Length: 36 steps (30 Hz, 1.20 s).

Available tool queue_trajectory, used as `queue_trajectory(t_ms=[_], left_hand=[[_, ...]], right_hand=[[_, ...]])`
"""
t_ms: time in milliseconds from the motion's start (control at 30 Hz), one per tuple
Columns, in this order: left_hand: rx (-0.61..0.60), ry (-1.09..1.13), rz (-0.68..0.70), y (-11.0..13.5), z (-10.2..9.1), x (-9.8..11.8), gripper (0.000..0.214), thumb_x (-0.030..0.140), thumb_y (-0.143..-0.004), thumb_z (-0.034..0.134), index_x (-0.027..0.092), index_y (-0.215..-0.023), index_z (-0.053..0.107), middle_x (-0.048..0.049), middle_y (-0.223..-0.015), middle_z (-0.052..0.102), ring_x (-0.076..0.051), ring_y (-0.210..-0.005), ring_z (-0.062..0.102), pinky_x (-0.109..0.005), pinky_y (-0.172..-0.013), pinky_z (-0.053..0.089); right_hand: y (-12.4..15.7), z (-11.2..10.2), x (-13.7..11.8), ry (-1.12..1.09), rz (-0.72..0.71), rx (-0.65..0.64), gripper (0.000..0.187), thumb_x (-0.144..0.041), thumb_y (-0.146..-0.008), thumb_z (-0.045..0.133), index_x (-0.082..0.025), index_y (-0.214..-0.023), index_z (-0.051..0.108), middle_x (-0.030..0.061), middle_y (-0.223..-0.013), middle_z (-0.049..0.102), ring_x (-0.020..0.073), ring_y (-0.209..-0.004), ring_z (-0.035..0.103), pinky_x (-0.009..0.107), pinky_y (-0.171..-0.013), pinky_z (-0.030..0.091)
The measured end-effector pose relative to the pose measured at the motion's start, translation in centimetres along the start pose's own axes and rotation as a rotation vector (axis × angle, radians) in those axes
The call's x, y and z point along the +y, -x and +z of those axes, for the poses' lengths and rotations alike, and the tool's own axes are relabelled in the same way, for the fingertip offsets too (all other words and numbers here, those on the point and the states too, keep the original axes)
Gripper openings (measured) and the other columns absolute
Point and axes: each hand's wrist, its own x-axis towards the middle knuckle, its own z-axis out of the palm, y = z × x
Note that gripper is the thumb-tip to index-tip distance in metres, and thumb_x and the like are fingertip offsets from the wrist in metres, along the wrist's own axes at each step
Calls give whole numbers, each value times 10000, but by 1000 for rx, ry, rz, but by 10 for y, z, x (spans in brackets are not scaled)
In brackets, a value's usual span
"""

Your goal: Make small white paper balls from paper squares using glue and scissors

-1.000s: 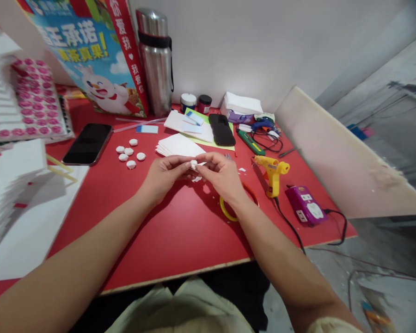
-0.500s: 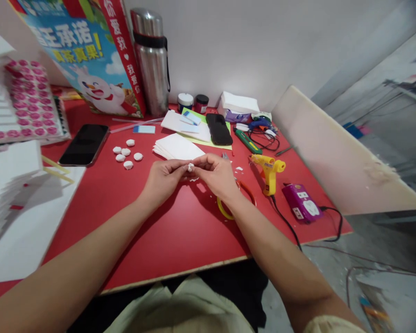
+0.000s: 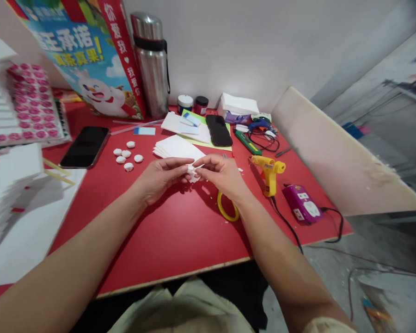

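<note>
Between the fingertips of my left hand [image 3: 166,176] and my right hand [image 3: 222,173] is a small white crumpled piece [image 3: 192,171], which looks like folded paper. Both hands are closed in a pinch on it, above the red table. Just behind them lies a stack of white paper sheets [image 3: 178,147]. To the left, several small white round pieces [image 3: 126,153] rest in a loose group. Scissors with a yellow handle loop [image 3: 225,210] lie partly hidden under my right hand and wrist.
A yellow glue gun [image 3: 268,173] and a purple power strip [image 3: 302,203] stand on the right, with cables. Phones lie at left [image 3: 85,147] and centre back [image 3: 218,130]. A steel thermos [image 3: 152,69] and a printed bag [image 3: 100,60] stand behind. White folded stacks [image 3: 14,185] fill the left.
My fingers have spread slightly, and more of the white piece shows between them. My right hand has shifted a little to the right and down, covering more of the scissors.
</note>
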Motion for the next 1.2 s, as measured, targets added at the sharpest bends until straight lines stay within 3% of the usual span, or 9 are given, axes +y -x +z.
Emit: queue_trajectory(t_ms=[233,367,500,600,767,900,1033,1100,1200], left_hand=[[31,146,-98,0,2,5,248,73,-755,828,98,-1001,814,-128,-930,803,-147,-775,749,-247,-788,620],[51,199,-145,0,5,6,280,-5,-733,806,99,-994,803,-131,-936,806,-171,-850,775,-243,-822,627],[45,212,-153,-1,5,6,186,8,-786,781,80,-958,787,-130,-914,803,-142,-771,766,-212,-768,629],[19,210,-161,-1,4,5,131,32,-827,760,57,-955,776,-137,-883,797,-129,-719,752,-194,-721,625],[44,240,-167,-1,4,5,195,-14,-762,791,72,-937,770,-141,-935,799,-135,-776,763,-192,-757,620],[46,253,-153,-1,5,5,219,-27,-737,799,78,-928,778,-131,-953,798,-132,-816,762,-194,-814,614],[61,273,-142,-1,6,5,175,-15,-743,798,97,-876,777,-111,-920,798,-143,-833,768,-218,-846,620],[60,276,-138,-1,8,5,174,-8,-727,814,105,-851,772,-104,-906,798,-154,-836,775,-229,-846,624],[62,265,-108,-1,10,3,208,15,-680,859,107,-842,765,-81,-886,793,-165,-827,782,-242,-842,627]], right_hand=[[1,-3,-3,159,-67,120,117,-274,-851,663,-196,-919,718,-3,-749,724,144,-626,667,300,-662,548],[27,-17,-21,737,-170,287,179,-302,-952,585,-191,-887,709,54,-827,738,202,-750,682,348,-758,508],[64,-30,-32,1343,49,175,324,-419,-983,570,-140,-1100,685,165,-959,721,313,-830,698,371,-676,468],[78,-32,-29,1507,184,15,373,-385,-977,553,-103,-1204,644,215,-1023,688,366,-920,706,385,-704,480],[70,-28,-24,1511,360,-46,427,-301,-896,583,-67,-1253,589,252,-1040,695,376,-862,736,379,-662,470],[65,-40,-21,1410,467,-41,365,-270,-892,582,-81,-1204,597,229,-935,746,395,-889,743,397,-688,480],[79,-59,-15,1112,289,-10,464,-182,-868,601,-145,-1325,528,141,-983,755,305,-891,738,379,-765,521],[89,-60,-16,893,147,20,444,-270,-889,637,-196,-1308,509,93,-1017,736,248,-880,724,351,-791,542],[102,-50,-21,856,66,111,411,-457,-883,700,-231,-1189,546,48,-931,702,218,-781,686,319,-718,531]])
